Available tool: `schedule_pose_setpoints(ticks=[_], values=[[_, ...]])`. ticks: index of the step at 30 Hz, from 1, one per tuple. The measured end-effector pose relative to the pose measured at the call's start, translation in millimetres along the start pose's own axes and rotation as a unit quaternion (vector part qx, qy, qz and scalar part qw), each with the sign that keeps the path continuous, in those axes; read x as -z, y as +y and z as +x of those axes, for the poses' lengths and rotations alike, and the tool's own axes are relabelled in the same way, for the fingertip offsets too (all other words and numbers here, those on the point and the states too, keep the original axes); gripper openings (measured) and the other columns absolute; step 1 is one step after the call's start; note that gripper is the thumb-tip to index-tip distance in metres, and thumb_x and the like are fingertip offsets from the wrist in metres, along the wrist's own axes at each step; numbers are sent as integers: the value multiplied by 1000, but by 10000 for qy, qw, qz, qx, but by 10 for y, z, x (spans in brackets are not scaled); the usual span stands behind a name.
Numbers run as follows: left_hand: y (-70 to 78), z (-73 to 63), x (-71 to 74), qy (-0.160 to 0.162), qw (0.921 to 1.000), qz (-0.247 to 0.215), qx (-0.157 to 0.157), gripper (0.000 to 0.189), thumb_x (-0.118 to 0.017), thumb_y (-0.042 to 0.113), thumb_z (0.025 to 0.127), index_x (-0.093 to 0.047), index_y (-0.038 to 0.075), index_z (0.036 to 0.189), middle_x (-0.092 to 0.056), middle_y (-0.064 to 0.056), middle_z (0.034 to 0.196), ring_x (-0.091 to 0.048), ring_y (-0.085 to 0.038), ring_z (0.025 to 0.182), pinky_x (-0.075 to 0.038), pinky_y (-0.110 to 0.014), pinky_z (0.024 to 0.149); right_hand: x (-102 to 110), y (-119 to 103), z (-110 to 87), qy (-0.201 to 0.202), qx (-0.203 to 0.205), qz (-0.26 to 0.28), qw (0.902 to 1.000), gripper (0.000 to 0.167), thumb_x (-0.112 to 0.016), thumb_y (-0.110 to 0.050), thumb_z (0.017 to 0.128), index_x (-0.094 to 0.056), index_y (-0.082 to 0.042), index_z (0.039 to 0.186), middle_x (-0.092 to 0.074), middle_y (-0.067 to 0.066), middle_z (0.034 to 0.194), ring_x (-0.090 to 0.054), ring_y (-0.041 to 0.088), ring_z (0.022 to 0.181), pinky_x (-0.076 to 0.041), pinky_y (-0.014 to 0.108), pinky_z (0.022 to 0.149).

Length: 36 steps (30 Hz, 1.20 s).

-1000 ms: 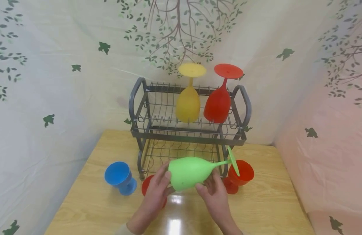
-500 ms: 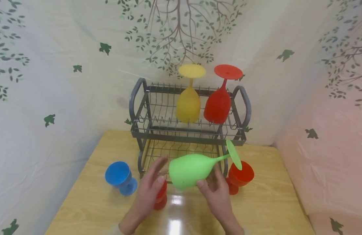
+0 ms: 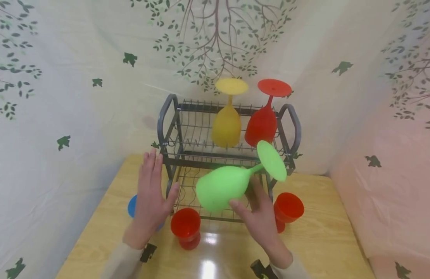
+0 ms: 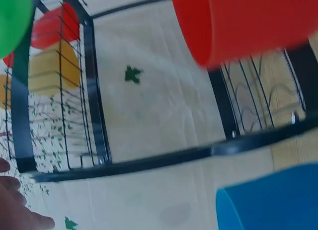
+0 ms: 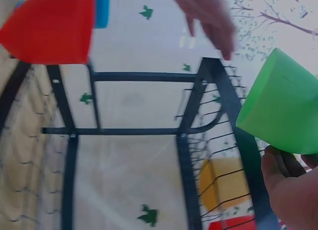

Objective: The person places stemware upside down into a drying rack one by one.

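Note:
A green plastic wine glass (image 3: 221, 188) lies tilted in the air in front of the rack, its foot up to the right and its bowl to the left. My right hand (image 3: 258, 217) grips it at the bowl near the stem; in the right wrist view the fingers (image 5: 283, 163) lie under the green bowl (image 5: 285, 106). My left hand (image 3: 150, 197), fingers straight and holding nothing, is raised at the rack's left side. It partly hides a blue goblet (image 3: 132, 206). Close by on the table stands a red goblet (image 3: 185, 223).
A two-tier black dish rack (image 3: 218, 163) stands on the wooden table (image 3: 316, 240) against a leaf-patterned cloth. On its top tier, a yellow wine glass (image 3: 226, 126) and a red wine glass (image 3: 261, 126) stand upside down. Another red goblet (image 3: 288, 208) is at the right.
My left hand has let go of the green wine glass and moved left and up. My right hand has raised the glass, its foot tipping higher.

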<state>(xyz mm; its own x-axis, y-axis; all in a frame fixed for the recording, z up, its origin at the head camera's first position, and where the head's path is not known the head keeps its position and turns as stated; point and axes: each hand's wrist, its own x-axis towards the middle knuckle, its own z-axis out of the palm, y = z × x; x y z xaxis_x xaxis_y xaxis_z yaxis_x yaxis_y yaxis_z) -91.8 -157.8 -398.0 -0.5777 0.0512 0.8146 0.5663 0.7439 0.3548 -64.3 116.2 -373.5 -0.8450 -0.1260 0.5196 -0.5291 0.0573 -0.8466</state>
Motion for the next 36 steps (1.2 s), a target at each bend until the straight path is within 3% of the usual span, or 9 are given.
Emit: schedule_pose_setpoints(ticks=[4,10,17,24,29,36], values=[[-80,15,23,-298,9993,218,-54,78,-35,52,108,-32,-8,157,-28,-22,167,-18,-38,157,-12,-61,125,-24,-131,186,-114,232,-89,9996,71,-73,4,87,-47,-8,152,-56,9,148,-55,27,137,-47,37,109],[-144,44,56,-234,9988,361,-252,73,-39,49,109,-36,-7,156,-35,-20,164,-26,-35,155,-18,-56,125,-74,-325,505,4,794,-247,9965,68,-75,-13,92,-46,-5,153,-57,9,147,-58,29,132,-50,40,107],[-191,35,58,-88,9990,362,-252,70,-41,47,108,-41,-6,154,-39,-19,162,-33,-37,151,-25,-55,124,-212,-520,914,22,1073,-505,9929,69,-74,-14,91,-45,-6,154,-58,8,147,-58,23,133,-49,39,109],[-219,60,63,-14,9986,364,-384,67,-43,43,107,-45,-7,151,-44,-21,159,-39,-41,147,-27,-53,123,-347,-553,1257,66,825,-451,9955,73,-76,-17,94,-42,-13,158,-55,0,149,-57,17,133,-49,39,109],[-234,73,69,-185,9986,354,-360,66,-44,43,107,-47,-7,149,-45,-20,158,-41,-42,145,-29,-53,123,-412,-509,1447,-8,549,-679,9962,78,-78,-20,94,-38,-16,161,-50,-3,155,-57,15,133,-49,32,108],[-235,54,60,-293,9979,448,-372,62,-46,36,105,-46,-8,149,-43,-20,159,-41,-42,146,-29,-52,123,-527,-403,1712,-357,543,-1189,9908,77,-80,-19,93,-41,-15,159,-54,-1,150,-56,11,131,-49,28,107]])
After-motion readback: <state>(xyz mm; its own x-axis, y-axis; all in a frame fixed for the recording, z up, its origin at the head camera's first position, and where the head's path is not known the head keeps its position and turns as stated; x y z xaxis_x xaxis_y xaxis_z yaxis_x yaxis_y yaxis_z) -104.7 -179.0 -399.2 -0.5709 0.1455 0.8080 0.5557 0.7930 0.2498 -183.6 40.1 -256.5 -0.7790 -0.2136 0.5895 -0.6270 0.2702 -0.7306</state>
